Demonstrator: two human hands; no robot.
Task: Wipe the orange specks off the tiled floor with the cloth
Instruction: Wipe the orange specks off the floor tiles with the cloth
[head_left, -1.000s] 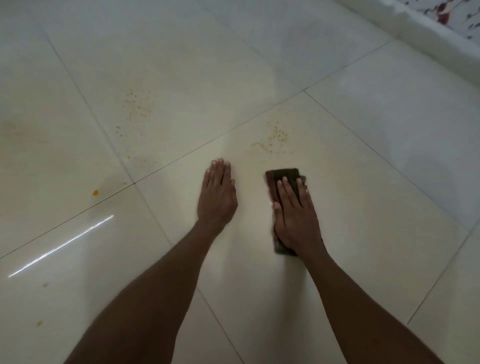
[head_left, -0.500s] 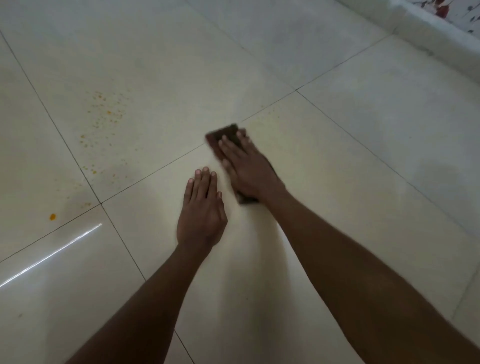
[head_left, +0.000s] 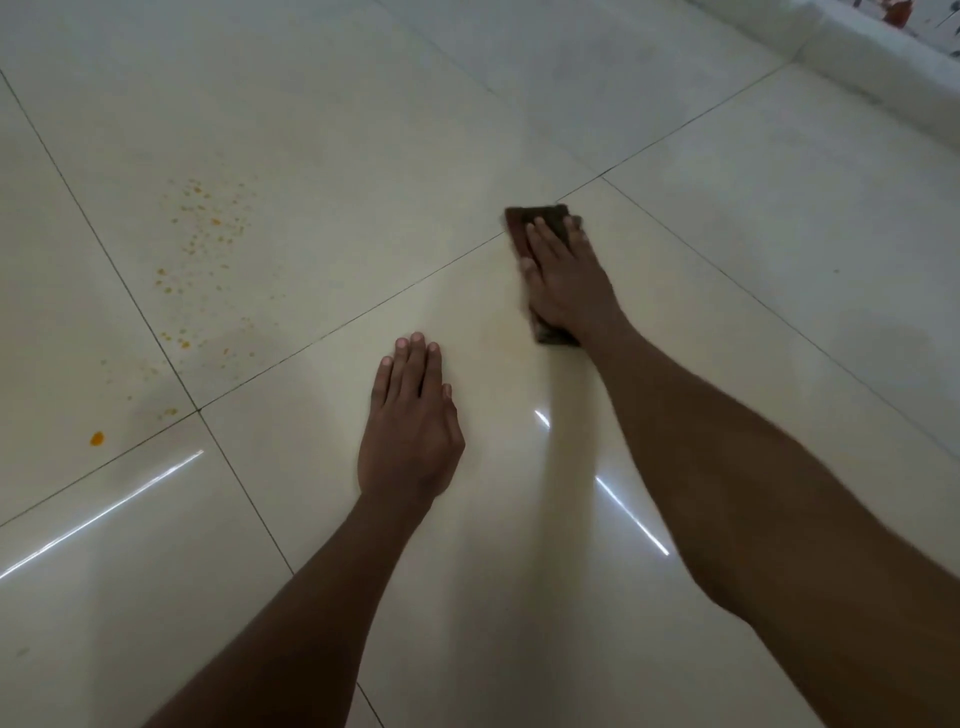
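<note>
Glossy cream tiled floor (head_left: 519, 597) fills the whole view, its big square tiles split by thin dark grout lines, with bright streaks of reflected light lying nearest the camera. Taking the left hand (head_left: 410, 431) as the landmark: it lies flat on the floor, palm down, its fingers (head_left: 410, 364) straight and pressed close together, holding nothing. Two bare forearms run from the lower edge up to the hands. Beyond the left hand and to its right, the right hand (head_left: 566, 275) presses down on the cloth (head_left: 540, 215), a dark brown folded rectangle flat on the floor; the fingers lie straight and slightly spread across its top, not curled round it, and the cloth's far end and near corner show past the hand. The cloth's far end sits right beside the corner where grout lines cross. A faint yellowish smear shows on the tile between the two hands. To the left of the left hand and farther away, the orange specks (head_left: 208, 239) are scattered over a neighbouring tile, well apart from the cloth. A single larger orange blob (head_left: 97, 438) lies far to the left of the left hand, level with it. Farthest off, beyond the cloth to the right, a pale raised ledge (head_left: 857, 57) borders the floor
</note>
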